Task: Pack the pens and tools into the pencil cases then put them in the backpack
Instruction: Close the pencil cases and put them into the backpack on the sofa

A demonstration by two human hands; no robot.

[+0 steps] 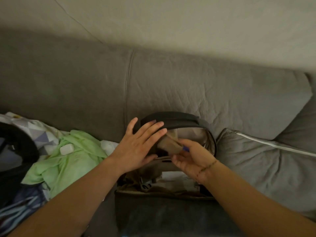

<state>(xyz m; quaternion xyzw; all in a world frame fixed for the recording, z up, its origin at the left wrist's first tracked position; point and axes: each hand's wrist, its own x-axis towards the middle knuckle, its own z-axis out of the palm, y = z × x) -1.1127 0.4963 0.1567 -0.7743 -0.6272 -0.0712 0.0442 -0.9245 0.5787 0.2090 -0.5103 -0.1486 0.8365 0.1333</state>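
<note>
An open dark backpack [172, 117] with a beige lining lies on the grey sofa, its mouth facing me. My right hand [193, 159] holds a tan pencil case [171, 146] over the opening; a blue pen tip [185, 148] shows at the fingers. My left hand [138, 144] is spread flat, fingers apart, resting against the backpack's top flap and the case's left end. Inside the lower compartment [164, 185] I see white papers and small dark items, blurred.
A green cloth [71, 159] with a small white case [66, 149] on it lies to the left, beside a patterned sheet [37, 130] and another dark bag [15, 151]. A grey cushion [256, 159] sits to the right, the sofa back [171, 82] behind.
</note>
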